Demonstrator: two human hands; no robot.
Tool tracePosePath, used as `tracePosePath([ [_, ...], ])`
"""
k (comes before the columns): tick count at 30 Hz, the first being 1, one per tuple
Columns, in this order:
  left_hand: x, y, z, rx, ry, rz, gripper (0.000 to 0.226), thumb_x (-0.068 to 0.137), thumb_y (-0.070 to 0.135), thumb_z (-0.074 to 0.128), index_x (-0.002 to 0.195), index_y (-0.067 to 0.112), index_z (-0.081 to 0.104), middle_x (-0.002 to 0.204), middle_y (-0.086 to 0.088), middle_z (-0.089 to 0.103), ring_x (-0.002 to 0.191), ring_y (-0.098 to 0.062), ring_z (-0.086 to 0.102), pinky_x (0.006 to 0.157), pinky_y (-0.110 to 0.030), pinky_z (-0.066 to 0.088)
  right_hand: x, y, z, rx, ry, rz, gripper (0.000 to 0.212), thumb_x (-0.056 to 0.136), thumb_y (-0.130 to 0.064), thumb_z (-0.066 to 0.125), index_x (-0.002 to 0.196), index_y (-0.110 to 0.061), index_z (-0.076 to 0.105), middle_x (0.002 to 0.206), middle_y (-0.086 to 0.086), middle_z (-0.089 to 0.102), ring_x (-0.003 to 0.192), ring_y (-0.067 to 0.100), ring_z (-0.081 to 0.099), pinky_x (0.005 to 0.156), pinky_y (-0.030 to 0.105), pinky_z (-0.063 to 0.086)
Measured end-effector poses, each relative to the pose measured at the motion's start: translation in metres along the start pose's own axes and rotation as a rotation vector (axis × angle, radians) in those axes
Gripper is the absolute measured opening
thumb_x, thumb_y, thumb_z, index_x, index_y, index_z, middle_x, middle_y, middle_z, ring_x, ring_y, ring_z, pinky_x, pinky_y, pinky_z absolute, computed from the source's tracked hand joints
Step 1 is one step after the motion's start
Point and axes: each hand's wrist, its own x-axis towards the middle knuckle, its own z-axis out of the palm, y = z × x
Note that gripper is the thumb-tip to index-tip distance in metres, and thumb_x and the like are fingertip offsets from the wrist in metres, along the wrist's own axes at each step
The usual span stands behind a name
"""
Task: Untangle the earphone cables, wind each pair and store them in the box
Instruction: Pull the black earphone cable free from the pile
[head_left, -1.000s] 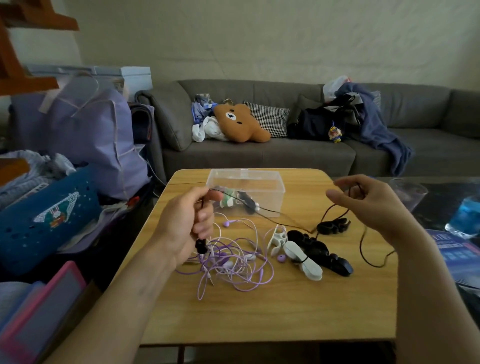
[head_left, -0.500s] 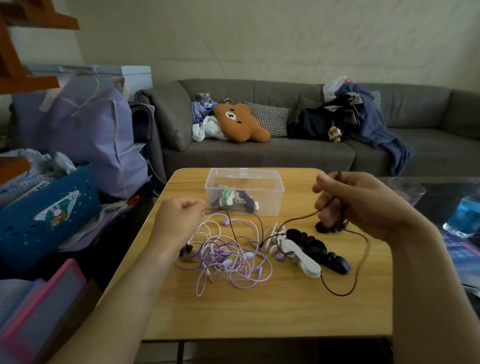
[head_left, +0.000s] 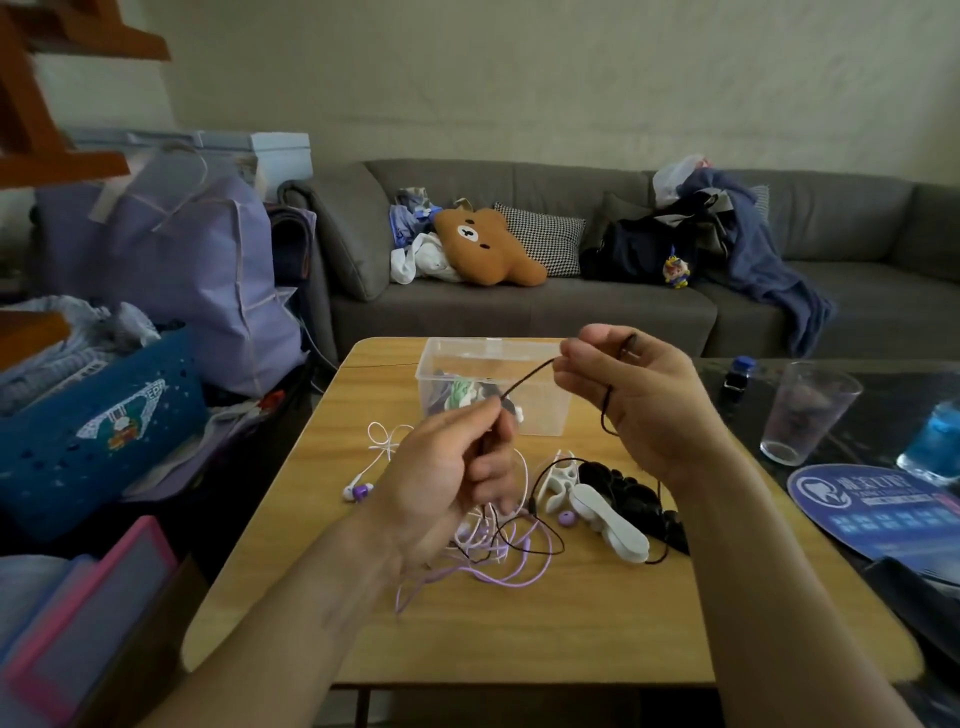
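A dark earphone cable (head_left: 530, 378) stretches taut between my two raised hands. My left hand (head_left: 452, 473) grips its lower part above the table; my right hand (head_left: 631, 400) pinches the upper end, with a loop round the fingers. More of this cable trails down onto the table by the winders. Beneath my left hand lies a tangle of purple and white earphone cables (head_left: 498, 561), one purple earbud (head_left: 358, 491) off to the left. Behind stands the clear plastic box (head_left: 545, 415) with wound earphones inside. White winders (head_left: 608, 519) and black winders (head_left: 636, 491) lie to the right.
The wooden table (head_left: 519, 639) ends at its near edge. A drinking glass (head_left: 802, 415), a blue-filled container (head_left: 935, 441) and a round blue fan (head_left: 872, 509) sit on the dark table at right. A blue basket (head_left: 98, 431) and bags crowd the left; a sofa is behind.
My left hand rose from the purple tangle and moved right, closer to my right hand. The dark cable between them is now short and taut, and the view shifted nearer.
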Motion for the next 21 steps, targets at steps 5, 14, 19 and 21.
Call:
tracePosePath([
  [5, 0.001, 0.006, -0.022, 0.113, 0.020, -0.114, 0.028, 0.103, 0.021, 0.038, 0.078, 0.013, 0.050, 0.053, 0.007, 0.018, 0.044, -0.010, 0.016, 0.048, -0.027, 0.014, 0.002, 0.000, -0.015, -0.135, 0.241, 0.002, 0.020, 0.089, 0.005, 0.065, 0.081, -0.014, 0.063, 0.085, 0.005, 0.072, 0.077, 0.016, 0.070, 0.065, 0.026, 0.054],
  [14, 0.017, 0.014, -0.037, -0.186, 0.151, 0.225, 0.026, 0.091, 0.012, 0.048, 0.106, 0.004, 0.067, 0.074, 0.000, 0.056, 0.060, -0.014, 0.047, 0.054, -0.023, 0.039, 0.005, 0.024, 0.002, -1.128, -0.240, 0.174, 0.008, 0.082, -0.017, 0.079, 0.084, -0.022, 0.073, 0.078, 0.004, 0.069, 0.066, 0.014, 0.058, 0.064, 0.027, 0.052],
  [19, 0.024, 0.011, -0.039, -0.171, 0.406, 0.314, 0.015, 0.094, 0.009, 0.056, 0.098, 0.012, 0.071, 0.091, -0.005, 0.076, 0.077, -0.016, 0.073, 0.047, -0.018, 0.042, 0.002, 0.026, 0.022, -1.220, -0.509, 0.091, 0.007, 0.087, -0.022, 0.075, 0.093, -0.025, 0.077, 0.086, -0.003, 0.073, 0.077, 0.013, 0.067, 0.074, 0.024, 0.057],
  [21, 0.026, 0.008, -0.039, -0.124, 0.479, 0.354, 0.012, 0.093, 0.010, 0.060, 0.094, 0.011, 0.072, 0.089, -0.007, 0.077, 0.077, -0.017, 0.074, 0.040, -0.018, 0.035, 0.000, 0.028, 0.029, -1.270, -0.555, 0.073, 0.008, 0.087, -0.023, 0.074, 0.094, -0.023, 0.079, 0.085, -0.004, 0.074, 0.073, 0.009, 0.064, 0.065, 0.018, 0.051],
])
